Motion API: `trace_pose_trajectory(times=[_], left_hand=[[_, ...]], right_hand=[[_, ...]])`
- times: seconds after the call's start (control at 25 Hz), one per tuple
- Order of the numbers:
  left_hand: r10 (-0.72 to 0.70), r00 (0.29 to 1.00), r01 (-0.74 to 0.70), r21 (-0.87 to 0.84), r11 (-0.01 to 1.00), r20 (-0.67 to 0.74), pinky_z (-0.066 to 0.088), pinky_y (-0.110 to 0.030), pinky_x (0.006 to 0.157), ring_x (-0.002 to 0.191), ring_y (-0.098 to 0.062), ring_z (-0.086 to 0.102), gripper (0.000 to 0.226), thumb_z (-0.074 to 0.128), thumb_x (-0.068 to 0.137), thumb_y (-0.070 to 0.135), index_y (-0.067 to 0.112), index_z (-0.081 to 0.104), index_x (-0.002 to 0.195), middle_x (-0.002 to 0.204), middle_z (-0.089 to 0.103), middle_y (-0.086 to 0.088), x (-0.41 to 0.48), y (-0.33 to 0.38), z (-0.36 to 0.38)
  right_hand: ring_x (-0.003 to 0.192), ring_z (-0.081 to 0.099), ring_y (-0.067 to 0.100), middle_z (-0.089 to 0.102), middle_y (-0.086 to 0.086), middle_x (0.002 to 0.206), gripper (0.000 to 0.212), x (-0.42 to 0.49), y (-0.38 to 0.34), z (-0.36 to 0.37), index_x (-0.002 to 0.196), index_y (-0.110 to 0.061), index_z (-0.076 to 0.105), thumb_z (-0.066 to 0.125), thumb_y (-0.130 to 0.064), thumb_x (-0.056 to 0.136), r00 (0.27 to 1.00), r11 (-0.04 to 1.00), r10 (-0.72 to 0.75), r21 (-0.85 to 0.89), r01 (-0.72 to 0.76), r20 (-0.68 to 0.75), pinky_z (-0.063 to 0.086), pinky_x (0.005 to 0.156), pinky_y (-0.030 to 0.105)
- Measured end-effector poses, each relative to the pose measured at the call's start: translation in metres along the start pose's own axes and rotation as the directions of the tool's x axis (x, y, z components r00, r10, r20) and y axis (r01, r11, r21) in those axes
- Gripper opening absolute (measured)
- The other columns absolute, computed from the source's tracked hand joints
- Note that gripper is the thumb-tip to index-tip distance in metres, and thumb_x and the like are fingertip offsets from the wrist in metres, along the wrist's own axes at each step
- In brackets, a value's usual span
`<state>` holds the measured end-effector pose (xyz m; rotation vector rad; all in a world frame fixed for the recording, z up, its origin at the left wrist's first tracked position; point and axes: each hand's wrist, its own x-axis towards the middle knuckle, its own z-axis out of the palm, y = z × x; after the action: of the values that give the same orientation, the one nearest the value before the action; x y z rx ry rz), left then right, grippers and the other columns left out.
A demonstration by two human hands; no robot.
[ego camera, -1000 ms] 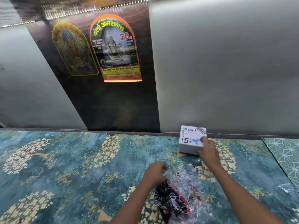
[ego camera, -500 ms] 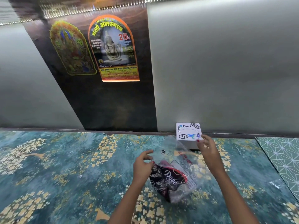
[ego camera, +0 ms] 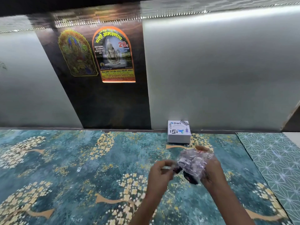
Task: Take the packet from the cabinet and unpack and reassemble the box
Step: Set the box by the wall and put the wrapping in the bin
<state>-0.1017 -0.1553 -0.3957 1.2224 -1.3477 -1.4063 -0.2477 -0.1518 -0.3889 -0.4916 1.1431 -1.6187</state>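
A clear plastic packet with dark contents is held up just above the patterned surface, blurred by motion. My right hand cups it from the right and behind. My left hand pinches its left edge. A small white box printed with "Dart" and stickers stands closed at the back of the surface, against the cabinet, a little beyond the packet and apart from both hands.
The surface is a teal mat with gold flower trees. A green geometric-patterned sheet lies at the right. Behind stand grey cabinet doors and a dark panel bearing two religious posters.
My right hand has let go of the white box and come back to the packet. Both hands have lifted the packet off the mat and bunched it together.
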Motion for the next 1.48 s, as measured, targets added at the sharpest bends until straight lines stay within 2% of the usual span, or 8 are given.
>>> trace_pose_trajectory(times=[0.12, 0.28, 0.52, 0.68, 0.8, 1.0, 1.28, 1.48], left_hand=[[0.147, 0.968, -0.183, 0.173, 0.968, 0.203, 0.05, -0.016, 0.07, 0.079, 0.005, 0.062, 0.035, 0.072, 0.063, 0.034, 0.033, 0.054, 0.093, 0.088, 0.065, 0.023, -0.045, -0.019, 0.014], [0.269, 0.957, -0.279, 0.097, 0.955, 0.106, 0.054, -0.03, 0.063, 0.06, 0.001, 0.064, 0.018, 0.057, 0.064, 0.041, 0.037, 0.068, 0.077, 0.067, 0.072, 0.019, -0.076, -0.024, -0.002], [0.169, 0.891, -0.308, 0.286, 0.908, 0.421, 0.042, -0.021, 0.056, 0.055, 0.003, 0.051, 0.024, 0.045, 0.069, 0.041, 0.03, 0.063, 0.06, 0.05, 0.062, 0.017, -0.167, -0.011, -0.004], [0.039, 0.749, -0.326, 0.316, 0.891, 0.661, 0.044, -0.01, 0.069, 0.077, -0.01, 0.062, 0.023, 0.045, 0.082, 0.002, 0.009, 0.066, 0.09, 0.086, 0.069, -0.008, -0.245, -0.028, -0.002], [-0.064, 0.655, -0.341, 0.369, 0.864, 0.753, 0.047, -0.021, 0.076, 0.078, -0.018, 0.064, 0.022, 0.051, 0.086, 0.002, 0.002, 0.062, 0.105, 0.095, 0.065, -0.019, -0.276, -0.037, 0.003], [0.024, 0.811, -0.276, 0.346, 0.897, 0.584, 0.046, -0.018, 0.071, 0.066, -0.001, 0.057, 0.047, 0.067, 0.079, 0.019, 0.028, 0.049, 0.121, 0.109, 0.055, 0.002, -0.319, -0.043, 0.041], [0.347, 0.875, -0.45, 0.301, 0.841, 0.338, 0.035, -0.02, 0.05, 0.054, 0.005, 0.042, 0.024, 0.064, 0.068, 0.007, 0.02, 0.047, 0.06, 0.06, 0.041, 0.015, -0.413, -0.105, 0.179], [0.197, 0.892, -0.302, 0.212, 0.93, 0.407, 0.036, -0.003, 0.058, 0.062, 0.014, 0.05, 0.018, 0.06, 0.07, 0.001, 0.017, 0.06, 0.064, 0.06, 0.053, 0.026, -0.45, -0.149, 0.271]], right_hand=[[0.048, 0.064, 0.019, 0.067, 0.009, 0.057, 0.029, -0.026, 0.014, -0.001, 0.077, -0.008, 0.058, 0.038, 0.013, 0.079, 0.99, 0.977, 0.131, 0.162, -0.138, 0.055, 0.054, 0.044, 0.024], [0.066, 0.066, 0.012, 0.071, -0.005, 0.07, 0.045, -0.097, 0.02, -0.013, 0.064, -0.021, 0.069, 0.046, 0.013, 0.081, 0.983, 0.973, -0.182, -0.146, 0.177, -0.017, 0.052, 0.053, 0.015], [0.1, 0.059, -0.009, 0.064, -0.025, 0.111, 0.058, -0.227, 0.055, -0.036, 0.118, -0.027, 0.049, 0.067, -0.016, 0.064, 0.894, 0.897, -0.308, -0.215, 0.387, 0.325, 0.047, 0.077, 0.007], [0.058, 0.058, 0.001, 0.067, -0.012, 0.072, 0.034, -0.287, 0.07, -0.068, 0.095, -0.037, 0.062, 0.076, -0.032, 0.066, 0.896, 0.871, -0.402, -0.226, 0.437, 0.187, 0.048, 0.056, 0.01], [0.041, 0.046, 0.002, 0.061, -0.009, 0.05, 0.026, -0.314, 0.061, -0.101, 0.086, -0.027, 0.066, 0.057, -0.003, 0.082, 0.919, 0.905, -0.38, -0.246, 0.347, -0.101, 0.041, 0.041, 0.012], [0.031, 0.041, 0.011, 0.047, -0.001, 0.036, 0.036, -0.341, 0.044, -0.165, 0.049, -0.016, 0.053, 0.062, -0.026, 0.082, 0.891, 0.978, -0.172, -0.183, 0.103, -0.421, 0.033, 0.033, 0.018], [0.039, 0.035, 0.012, 0.036, -0.005, 0.044, 0.028, -0.393, 0.035, -0.263, 0.055, -0.02, 0.042, 0.058, -0.018, 0.077, 0.936, 0.984, 0.152, -0.037, -0.172, -0.318, 0.025, 0.044, 0.026], [0.034, 0.045, 0.004, 0.047, -0.005, 0.04, 0.026, -0.409, 0.035, -0.357, 0.064, -0.017, 0.041, 0.051, -0.012, 0.087, 0.927, 0.975, 0.218, 0.099, -0.196, -0.305, 0.038, 0.034, 0.017]])
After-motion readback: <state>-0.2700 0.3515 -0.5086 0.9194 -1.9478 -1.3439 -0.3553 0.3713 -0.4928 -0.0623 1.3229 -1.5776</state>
